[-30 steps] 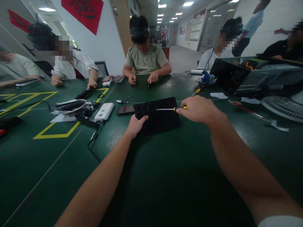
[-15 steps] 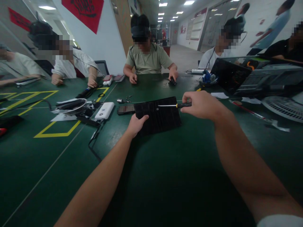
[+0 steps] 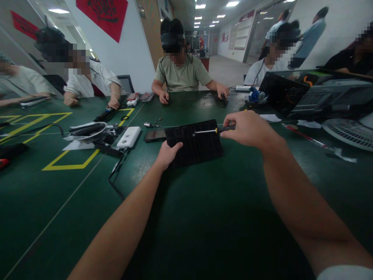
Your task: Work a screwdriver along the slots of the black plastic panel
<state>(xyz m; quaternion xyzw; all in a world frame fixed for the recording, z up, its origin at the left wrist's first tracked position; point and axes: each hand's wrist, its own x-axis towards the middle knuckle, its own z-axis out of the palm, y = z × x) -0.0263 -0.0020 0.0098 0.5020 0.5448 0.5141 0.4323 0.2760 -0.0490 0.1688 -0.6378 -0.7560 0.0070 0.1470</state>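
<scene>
My left hand [image 3: 170,153] is closed on the left edge of a flat black rectangular panel [image 3: 204,146], thumb on top. The panel is tilted above the table, with ridges and a small round silver spot on its face. Whether it is a cover or a case I cannot tell. In my right hand [image 3: 247,126], fingers wrapped round the dark handle, is a screwdriver [image 3: 205,132] with a yellow collar. Its thin shaft lies across the panel, pointing left, the tip at or very near the silver spot.
Behind the panel lie a dark phone-like object [image 3: 154,135] and small metal parts [image 3: 149,125]. A white power bank [image 3: 128,137] and coiled cables [image 3: 89,132] are to the left. An opened computer case [image 3: 323,93] and a white fan [image 3: 351,134] stand right. Several people sit around the green table [image 3: 204,217].
The screwdriver's tip has dipped slightly toward the silver spot, and my right hand has shifted a little left. The left hand and panel stay put. Across the table, a person's hand moved right.
</scene>
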